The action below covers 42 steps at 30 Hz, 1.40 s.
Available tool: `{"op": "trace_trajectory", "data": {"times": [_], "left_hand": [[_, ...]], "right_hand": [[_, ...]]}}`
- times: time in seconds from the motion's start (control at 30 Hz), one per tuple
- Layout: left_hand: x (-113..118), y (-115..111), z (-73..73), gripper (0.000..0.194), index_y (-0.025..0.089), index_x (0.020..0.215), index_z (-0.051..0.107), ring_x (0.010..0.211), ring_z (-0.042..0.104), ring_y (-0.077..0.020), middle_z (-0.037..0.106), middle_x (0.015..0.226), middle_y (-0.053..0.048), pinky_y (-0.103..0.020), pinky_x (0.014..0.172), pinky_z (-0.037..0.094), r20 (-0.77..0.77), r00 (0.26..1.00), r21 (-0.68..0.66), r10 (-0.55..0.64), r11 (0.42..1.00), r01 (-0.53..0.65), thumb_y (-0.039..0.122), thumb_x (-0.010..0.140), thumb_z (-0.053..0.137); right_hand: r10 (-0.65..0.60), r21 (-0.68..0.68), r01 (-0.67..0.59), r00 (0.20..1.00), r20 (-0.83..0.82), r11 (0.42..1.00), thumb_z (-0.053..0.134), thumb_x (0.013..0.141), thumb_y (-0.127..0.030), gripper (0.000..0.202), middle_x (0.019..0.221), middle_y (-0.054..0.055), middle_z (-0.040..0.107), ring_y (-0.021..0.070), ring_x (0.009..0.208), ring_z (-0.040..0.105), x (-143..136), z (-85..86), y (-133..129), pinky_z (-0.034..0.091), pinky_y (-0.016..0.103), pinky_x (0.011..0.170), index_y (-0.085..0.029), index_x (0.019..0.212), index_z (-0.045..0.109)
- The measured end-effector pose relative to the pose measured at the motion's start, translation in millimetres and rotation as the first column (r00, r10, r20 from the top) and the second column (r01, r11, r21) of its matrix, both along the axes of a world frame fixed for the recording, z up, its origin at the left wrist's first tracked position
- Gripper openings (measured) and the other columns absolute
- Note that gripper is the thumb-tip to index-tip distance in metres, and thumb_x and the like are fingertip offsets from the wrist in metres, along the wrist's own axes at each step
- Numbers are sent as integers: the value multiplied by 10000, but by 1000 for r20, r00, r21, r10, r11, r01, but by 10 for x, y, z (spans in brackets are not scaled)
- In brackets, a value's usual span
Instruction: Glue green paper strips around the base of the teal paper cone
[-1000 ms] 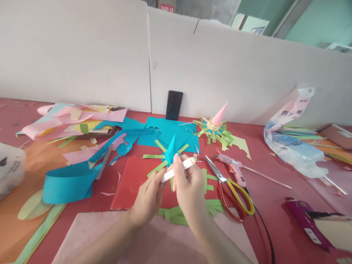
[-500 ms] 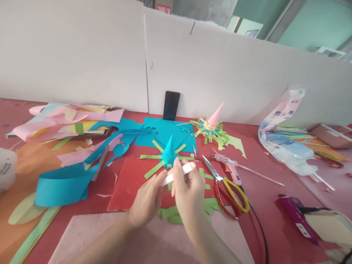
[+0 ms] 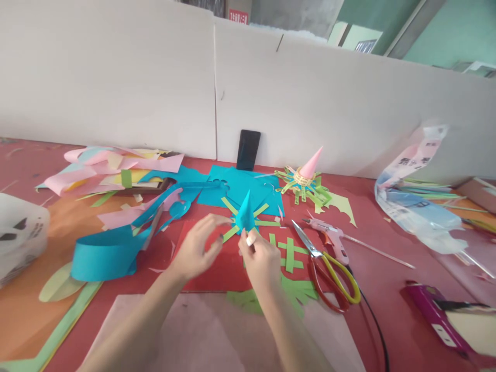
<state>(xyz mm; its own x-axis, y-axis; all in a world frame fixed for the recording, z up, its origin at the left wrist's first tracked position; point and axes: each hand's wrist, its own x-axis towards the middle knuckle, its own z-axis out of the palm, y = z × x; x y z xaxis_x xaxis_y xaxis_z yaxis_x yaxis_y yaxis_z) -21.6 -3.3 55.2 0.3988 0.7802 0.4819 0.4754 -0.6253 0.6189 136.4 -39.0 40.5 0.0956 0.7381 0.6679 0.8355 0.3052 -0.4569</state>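
A blue paper cone (image 3: 245, 213) stands upright, with green paper strips (image 3: 267, 223) spread out around its base. My left hand (image 3: 199, 245) is at the cone's left, its fingers apart and nothing held in them. Just in front of the cone, my right hand (image 3: 261, 256) is closed, and the end of a small white object (image 3: 251, 237) shows between its fingers. Under both hands lies a red board (image 3: 217, 276). More green strips (image 3: 290, 254) lie crossed to the right of my right hand, and a loose pile (image 3: 300, 292) is nearer me.
Scissors (image 3: 333, 281) and a pink glue gun (image 3: 329, 235) lie at the right. A pink cone piece (image 3: 310, 166) stands behind. Blue paper (image 3: 101, 256) and pink scraps (image 3: 89, 175) are at the left. A phone (image 3: 248, 150) leans on the white partition (image 3: 329, 103).
My left hand has let go of the white object and moved left with its fingers opened. My right hand now holds it closer to the cone. The view has shifted slightly left.
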Motion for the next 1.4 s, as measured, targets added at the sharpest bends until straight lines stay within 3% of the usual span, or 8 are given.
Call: {"op": "trace_trajectory", "data": {"times": [0.1, 0.2, 0.5, 0.9, 1.1, 1.2, 1.3, 1.4], "left_hand": [[-224, 143, 7, 243, 183, 1029, 574, 988, 576, -230, 618, 992, -87, -378, 889, 462, -16, 861, 82, 509, 859, -506, 228, 869, 397], [-397, 245, -63, 291, 146, 1092, 545, 1062, 537, -295, 585, 1067, -147, -433, 881, 453, -184, 677, 114, 712, 700, -705, 210, 860, 382], [-443, 258, -268, 386, 100, 1150, 556, 1048, 556, -317, 524, 1184, -196, -443, 861, 462, -522, 511, 109, 683, 648, -754, 135, 843, 324], [-592, 347, -341, 438, 119, 1167, 579, 1082, 499, -319, 501, 1184, -192, -427, 854, 482, -488, 536, 121, 689, 662, -740, 79, 783, 374], [-657, 423, -421, 411, 88, 1155, 554, 1023, 536, -305, 551, 1115, -192, -417, 853, 464, -492, 521, 110, 697, 644, -757, 82, 780, 387], [-683, 435, -426, 384, 95, 1143, 558, 980, 556, -298, 574, 1033, -181, -407, 832, 463, -518, 516, 112, 682, 652, -750, 104, 798, 389], [-690, 433, -403, 385, 100, 1158, 548, 925, 582, -278, 576, 979, -167, -371, 773, 475, -524, 522, 64, 673, 642, -764, 104, 814, 375], [-666, 411, -334, 412, 123, 1226, 513, 895, 601, -265, 591, 989, -157, -362, 747, 478, -484, 555, 27, 677, 646, -763, 117, 852, 340]], "right_hand": [[-20, 50, 18, 998, 52, 999, 435, 898, -268, 354, 421, -58, 337, 79, 388, 282, -60, -28, 20, 184, 238, 425, -211, 550, 402], [-4, 56, 1, 999, 53, 998, 413, 908, -269, 370, 433, -58, 308, 77, 402, 253, -125, -9, 36, 173, 238, 425, -207, 544, 397], [-1, 45, 2, 999, -37, 999, 383, 921, -318, 397, 430, -64, 254, 78, 398, 207, -102, -15, 52, 156, 238, 409, -209, 540, 411], [46, 18, -46, 998, -33, 999, 434, 904, -279, 353, 449, -53, 334, 76, 406, 284, -124, -2, -44, 182, 237, 426, -209, 561, 382], [94, -78, -131, 928, -361, 988, 471, 903, -365, 284, 463, -48, 455, 76, 395, 405, 68, 114, -85, 283, 202, 419, -204, 670, 496], [37, 17, -33, 853, -520, 999, 402, 930, -377, 269, 623, -1, 565, 101, 499, 500, 358, 288, -4, 371, 210, 466, -193, 795, 546], [-21, 47, 37, 951, -309, 998, 434, 917, -318, 212, 899, 56, 624, 155, 768, 594, 711, 429, 206, 458, 259, 624, -211, 1017, 588], [-27, -223, 52, 993, 114, 974, 437, 868, -130, 311, 1048, 84, 608, 201, 928, 586, 987, 469, 459, 464, 292, 702, -241, 1101, 610]]}}
